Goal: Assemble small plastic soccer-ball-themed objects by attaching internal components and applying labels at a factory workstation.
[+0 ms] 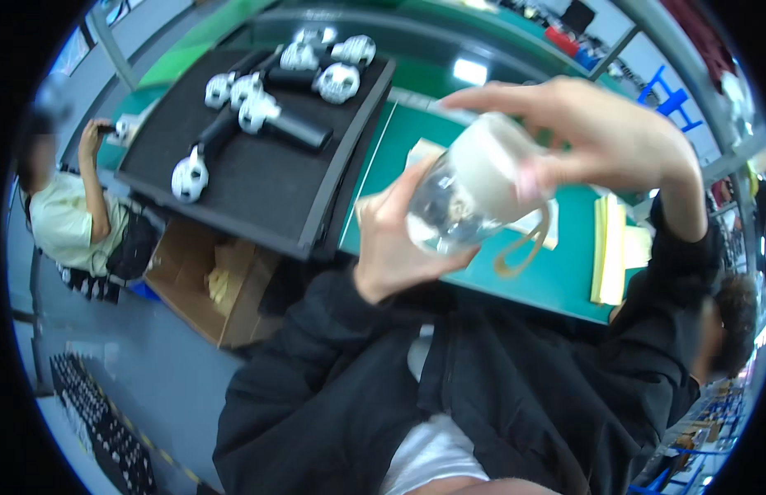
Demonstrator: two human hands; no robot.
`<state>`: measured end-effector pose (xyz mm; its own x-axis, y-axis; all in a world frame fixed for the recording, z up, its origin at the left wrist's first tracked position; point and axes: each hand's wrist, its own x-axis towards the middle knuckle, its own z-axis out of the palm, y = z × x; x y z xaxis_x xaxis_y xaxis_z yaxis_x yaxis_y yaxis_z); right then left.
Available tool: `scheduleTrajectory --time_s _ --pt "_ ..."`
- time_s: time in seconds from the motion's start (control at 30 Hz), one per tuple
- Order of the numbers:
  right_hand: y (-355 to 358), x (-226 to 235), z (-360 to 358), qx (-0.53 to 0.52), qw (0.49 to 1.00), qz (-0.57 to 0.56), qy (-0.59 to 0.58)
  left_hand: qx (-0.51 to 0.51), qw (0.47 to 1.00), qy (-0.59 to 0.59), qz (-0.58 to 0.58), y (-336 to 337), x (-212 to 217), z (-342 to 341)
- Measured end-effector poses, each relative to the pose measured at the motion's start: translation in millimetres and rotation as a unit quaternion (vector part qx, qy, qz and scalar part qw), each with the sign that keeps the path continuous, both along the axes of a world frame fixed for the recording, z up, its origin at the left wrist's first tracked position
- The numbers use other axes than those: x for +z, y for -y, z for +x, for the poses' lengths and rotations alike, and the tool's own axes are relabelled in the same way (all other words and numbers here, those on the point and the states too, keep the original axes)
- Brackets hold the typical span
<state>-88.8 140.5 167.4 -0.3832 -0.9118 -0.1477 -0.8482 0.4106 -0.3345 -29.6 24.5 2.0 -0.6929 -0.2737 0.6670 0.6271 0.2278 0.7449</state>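
While blur smears the centre, we cannot make out what sits inside the clear bottle, and its base hides behind our left hand. That hand cups the bottle from seven o'clock, fingers curled snug against its lower end. Our right hand comes over from two o'clock, fingers clamped round the white upper part, thumb pressed on the side. Up at eleven o'clock lies a black tray of white and black tools; a tan loop dangles at five o'clock.
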Motion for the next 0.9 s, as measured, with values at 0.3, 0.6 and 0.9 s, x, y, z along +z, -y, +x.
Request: scheduleTrajectory --time_s 0.3,0.6,0.9 --pt "-17.6 30.5 -5.4 0.047 0.993 -0.103 -0.013 -0.151 0.988 -0.015 0.025 -4.8 33.8 -1.5" --pt "-26.1 60.0 7.3 -0.107 0.989 -0.034 -0.091 -0.176 0.98 0.047 0.082 -31.8 57.1 -10.6" --pt "-56.7 51.4 -24.2 0.159 0.945 -0.284 0.013 -0.44 0.877 0.145 0.127 -14.9 86.6 -15.4"
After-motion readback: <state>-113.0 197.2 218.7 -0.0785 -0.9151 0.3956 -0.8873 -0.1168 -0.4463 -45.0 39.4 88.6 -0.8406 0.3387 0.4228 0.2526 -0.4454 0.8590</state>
